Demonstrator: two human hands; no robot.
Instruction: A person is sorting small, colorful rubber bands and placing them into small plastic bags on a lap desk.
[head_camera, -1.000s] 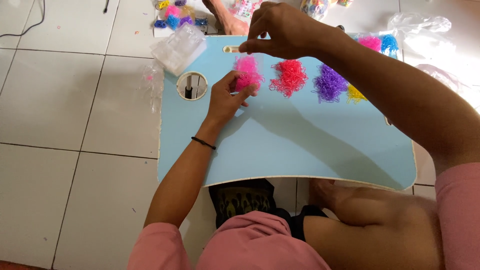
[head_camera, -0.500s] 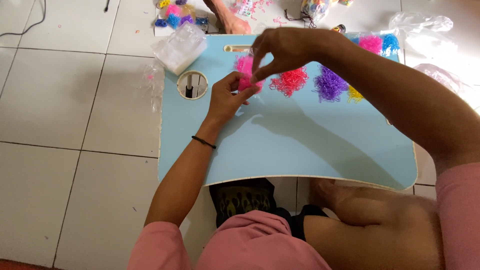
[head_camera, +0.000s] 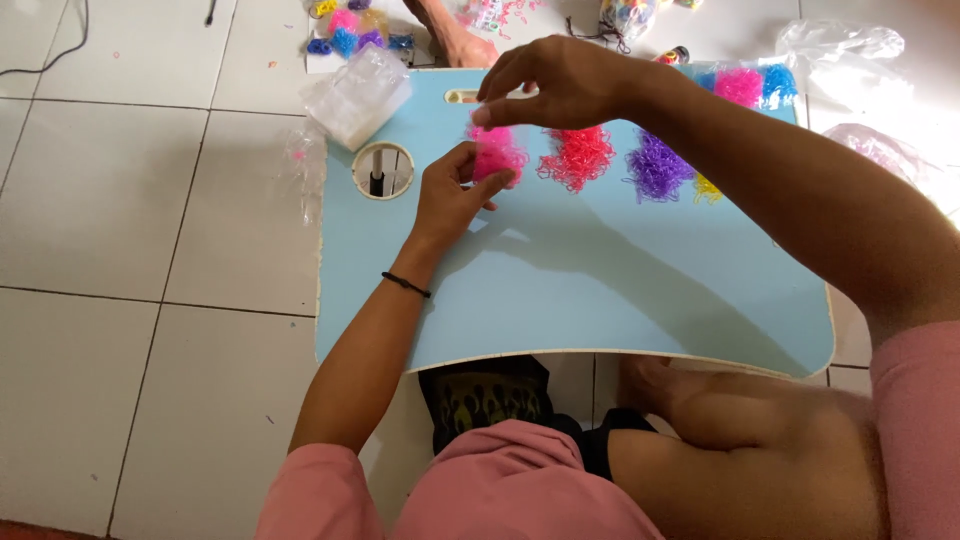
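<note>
Near the upper middle of the frame, the left hand (head_camera: 452, 195) rests on the light blue lap table (head_camera: 600, 290), fingers loosely curled, touching the heap of small pink rubber bands (head_camera: 497, 152). The right hand (head_camera: 560, 80) hovers just above that heap, fingertips pinched together; whether they hold a band cannot be told. To the right lie red (head_camera: 577, 157) and purple (head_camera: 657, 167) heaps.

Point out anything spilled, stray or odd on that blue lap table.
Nothing is spilled. The pink, red and purple piles of small rubber bands sit apart on the light blue lap table; only the small yellow clump touches the purple pile.
</note>
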